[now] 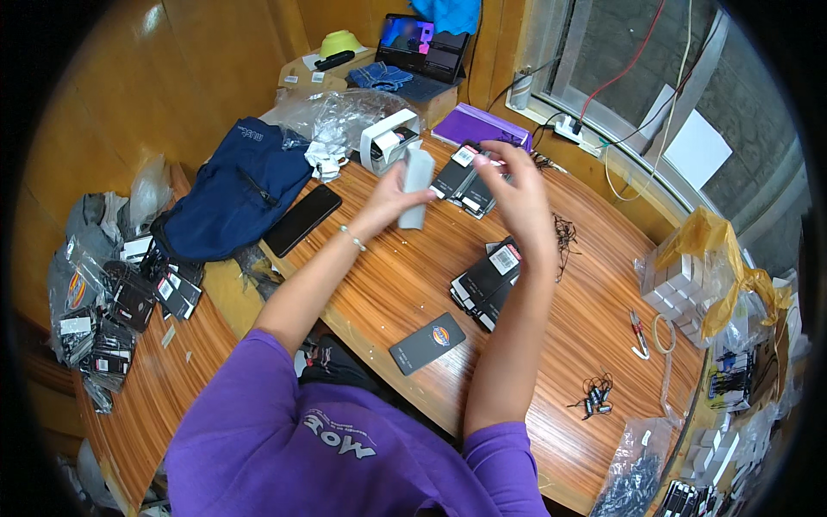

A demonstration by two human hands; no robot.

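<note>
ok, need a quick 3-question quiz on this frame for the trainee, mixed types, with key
1. Which hand holds the pale grey flat piece?
2. True or false: the black smartphone lies to the right of the right hand.
3. Where does the lone black card with the oval logo lie?
A) Near the table edge, on the person's side
B) On the laptop keyboard
C) On the power strip

Key: 1. The left hand. 2. False; it lies left of both hands. 3. A.

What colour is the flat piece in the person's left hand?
The flat piece in the left hand is pale grey; the head view shows it.
</note>
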